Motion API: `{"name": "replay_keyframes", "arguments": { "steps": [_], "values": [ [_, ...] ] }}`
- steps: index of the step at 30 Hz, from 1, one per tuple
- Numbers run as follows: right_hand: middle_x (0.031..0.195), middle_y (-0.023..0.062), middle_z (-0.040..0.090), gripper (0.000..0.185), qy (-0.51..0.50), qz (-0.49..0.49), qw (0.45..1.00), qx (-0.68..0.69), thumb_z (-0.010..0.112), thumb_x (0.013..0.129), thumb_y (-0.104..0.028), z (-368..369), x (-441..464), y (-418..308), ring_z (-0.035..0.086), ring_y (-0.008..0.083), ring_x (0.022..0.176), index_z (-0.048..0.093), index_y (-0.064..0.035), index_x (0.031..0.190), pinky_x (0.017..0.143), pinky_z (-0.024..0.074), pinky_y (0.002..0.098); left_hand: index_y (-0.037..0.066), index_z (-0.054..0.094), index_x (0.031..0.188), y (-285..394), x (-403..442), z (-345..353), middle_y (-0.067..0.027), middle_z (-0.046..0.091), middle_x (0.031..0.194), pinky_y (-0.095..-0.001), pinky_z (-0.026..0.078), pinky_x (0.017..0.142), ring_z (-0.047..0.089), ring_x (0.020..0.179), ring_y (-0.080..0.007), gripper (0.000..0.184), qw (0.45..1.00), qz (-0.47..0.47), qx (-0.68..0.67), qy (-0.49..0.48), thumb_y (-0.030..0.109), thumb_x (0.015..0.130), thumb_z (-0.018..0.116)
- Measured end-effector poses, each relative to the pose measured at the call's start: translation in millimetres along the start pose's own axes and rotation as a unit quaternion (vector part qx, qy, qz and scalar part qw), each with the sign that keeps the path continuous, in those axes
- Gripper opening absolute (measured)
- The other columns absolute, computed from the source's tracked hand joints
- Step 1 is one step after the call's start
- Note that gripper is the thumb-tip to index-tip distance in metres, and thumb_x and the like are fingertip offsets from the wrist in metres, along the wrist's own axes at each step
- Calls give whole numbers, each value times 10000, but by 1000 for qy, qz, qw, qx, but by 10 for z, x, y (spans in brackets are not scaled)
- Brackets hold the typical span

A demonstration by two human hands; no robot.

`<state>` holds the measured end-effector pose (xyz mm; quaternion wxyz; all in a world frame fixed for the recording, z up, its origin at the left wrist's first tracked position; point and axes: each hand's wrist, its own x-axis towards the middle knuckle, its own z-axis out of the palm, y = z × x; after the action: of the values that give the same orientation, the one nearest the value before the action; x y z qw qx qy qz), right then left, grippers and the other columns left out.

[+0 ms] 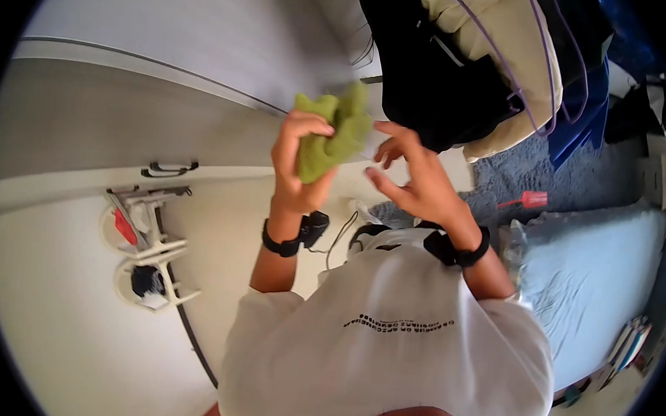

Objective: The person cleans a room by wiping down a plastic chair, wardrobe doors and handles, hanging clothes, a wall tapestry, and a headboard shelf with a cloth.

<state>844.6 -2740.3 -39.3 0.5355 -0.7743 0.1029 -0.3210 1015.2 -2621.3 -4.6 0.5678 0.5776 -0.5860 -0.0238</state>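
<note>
A crumpled green cloth is bunched up in my left hand, whose fingers wrap round it. The upper end of the cloth is smeared by motion. Just to the right of it, my right hand has its fingers apart and bent toward the cloth, with nothing visible in them. A narrow gap shows between those fingertips and the cloth. Each wrist has a black strap with a small black device on it.
Dark and cream clothes with purple hangers hang at upper right. A light blue bed stands to the right, near a grey-blue rug. At left is a white rack holding small items. A pale panel fills the upper left.
</note>
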Motion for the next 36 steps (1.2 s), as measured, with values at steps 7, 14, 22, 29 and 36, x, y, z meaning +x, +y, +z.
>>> {"name": "replay_keyframes", "arguments": {
  "steps": [7,14,22,29,36],
  "values": [
    [1349,260,486,532,-95,21,973,211,511,842,15,758,393,74,478,425,1245,455,14,1371,1066,383,440,83,648,1036,111,-18,-510,-117,588,1037,-400,466,784,570,903,-311,360,983,103,114,-97,88,681,708],
    [1318,242,469,464,-22,-142,990,-5,517,835,-37,795,1377,-159,442,409,1242,520,14,1296,1066,378,427,33,544,1283,-130,418,-2049,-231,355,1460,-518,287,1117,312,1383,-373,497,870,216,413,158,416,968,531],
    [1388,290,407,640,78,-224,957,165,501,939,-147,1291,2592,-411,427,383,1298,227,43,1485,1098,329,455,-40,328,1429,-452,788,-2390,-242,121,1582,-546,208,1177,184,1463,-408,574,723,249,600,235,396,1056,340],
    [1543,241,275,603,40,-191,966,169,347,980,-204,1442,2717,263,240,376,1468,188,20,1518,1210,170,407,-64,264,1454,-431,792,-2469,-229,122,1603,-541,204,1189,162,1489,-392,607,739,281,575,212,393,1060,326],
    [1578,181,268,672,-11,176,940,292,224,1062,-498,2028,2173,2352,234,281,1472,155,-64,1571,1204,171,379,-56,303,1453,-452,826,-2459,-238,170,1592,-535,159,1204,141,1498,-385,595,759,286,542,220,377,1048,361]
  ]
}}
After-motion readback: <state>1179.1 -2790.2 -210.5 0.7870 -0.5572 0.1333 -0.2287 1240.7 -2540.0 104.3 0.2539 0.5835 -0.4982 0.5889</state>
